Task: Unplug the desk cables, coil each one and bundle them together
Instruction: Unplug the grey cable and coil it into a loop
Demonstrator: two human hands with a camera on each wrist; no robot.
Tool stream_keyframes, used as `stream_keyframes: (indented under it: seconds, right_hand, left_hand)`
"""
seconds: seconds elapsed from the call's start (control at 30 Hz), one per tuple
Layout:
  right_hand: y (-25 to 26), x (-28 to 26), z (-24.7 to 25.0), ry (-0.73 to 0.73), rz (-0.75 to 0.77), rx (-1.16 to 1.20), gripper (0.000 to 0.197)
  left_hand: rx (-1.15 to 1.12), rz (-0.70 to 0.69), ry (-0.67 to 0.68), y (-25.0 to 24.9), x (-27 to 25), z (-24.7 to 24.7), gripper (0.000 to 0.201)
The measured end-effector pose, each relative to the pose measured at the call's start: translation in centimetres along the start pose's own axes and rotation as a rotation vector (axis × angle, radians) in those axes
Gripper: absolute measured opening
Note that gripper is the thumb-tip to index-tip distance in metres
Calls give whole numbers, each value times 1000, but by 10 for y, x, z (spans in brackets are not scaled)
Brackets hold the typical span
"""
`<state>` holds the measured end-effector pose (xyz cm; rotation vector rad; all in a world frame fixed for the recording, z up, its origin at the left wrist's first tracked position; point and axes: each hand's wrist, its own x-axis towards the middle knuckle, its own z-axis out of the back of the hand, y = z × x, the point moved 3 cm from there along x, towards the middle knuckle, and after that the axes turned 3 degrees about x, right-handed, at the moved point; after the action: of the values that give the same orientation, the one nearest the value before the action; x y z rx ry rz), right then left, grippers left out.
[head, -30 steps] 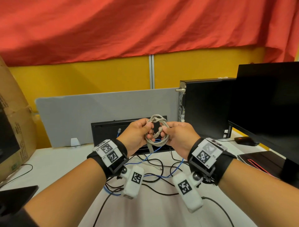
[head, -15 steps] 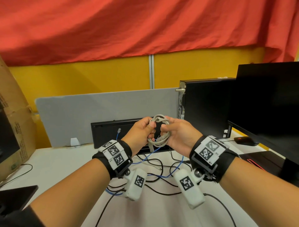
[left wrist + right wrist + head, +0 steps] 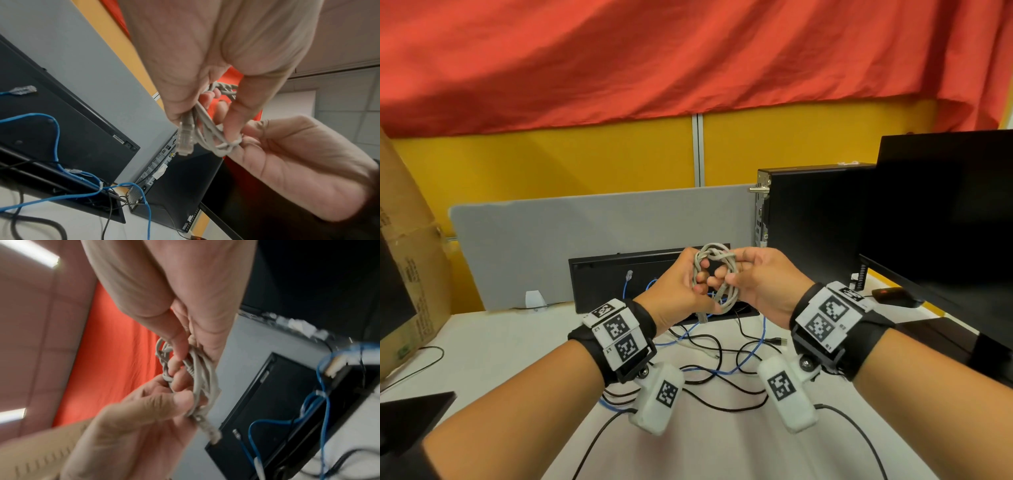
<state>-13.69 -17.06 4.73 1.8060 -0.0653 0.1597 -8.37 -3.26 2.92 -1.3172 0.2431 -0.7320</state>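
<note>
A coiled grey cable (image 3: 717, 274) hangs in the air above the desk, between both hands. My left hand (image 3: 681, 291) grips the coil's left side, its thumb and fingers curled round the strands (image 3: 207, 129). My right hand (image 3: 760, 284) pinches the right side of the grey coil (image 3: 197, 386). One grey plug (image 3: 185, 141) dangles below the left fingers. A blue cable (image 3: 722, 363) and several black cables (image 3: 722, 397) lie tangled on the white desk below.
A black cable box (image 3: 619, 277) stands open at the back of the white desk (image 3: 493, 346), with a blue plug (image 3: 629, 274) poking up. A black PC tower (image 3: 811, 219) and monitor (image 3: 945, 219) stand right, a cardboard box (image 3: 407, 260) left, a black mouse (image 3: 893, 295) far right.
Both hands have stayed raised with the grey coil. The fingers have shifted on it, and the right hand has turned a little more palm-up.
</note>
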Motion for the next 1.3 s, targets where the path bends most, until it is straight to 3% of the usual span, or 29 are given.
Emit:
stream_keyframes:
  seconds: [0.17,0.23,0.6,0.8,1.03,1.13,1.2,1.3]
  right_hand:
    - [-3,2,6,-170,100,-459,22]
    - [-4,4,6,-203,109,-516,17]
    - [-12,4,4,-287,146,-171,19]
    - [-18,4,2,-243,181,-34,20]
    - [-16,4,-1,-27,30,258,32]
    - [-14,2,-1,85,-59,328,34]
    - [-15,2,-2,96,-80,272,27]
    - [-15,3,-8,86,12,-35,21]
  left_hand:
    - [27,22,-35,7,2,2,53]
    - [22,32,-42,9,3,3,53]
    - [71,18,-89,2,3,5,50]
    - [68,54,-86,0,-1,5,55]
    - [11,96,54,-4,-4,6,74]
    - [-277,110,167,-5,-6,6,50]
    - [-425,178,89,-2,-5,8,36]
    - [-292,158,-80,7,3,12,28]
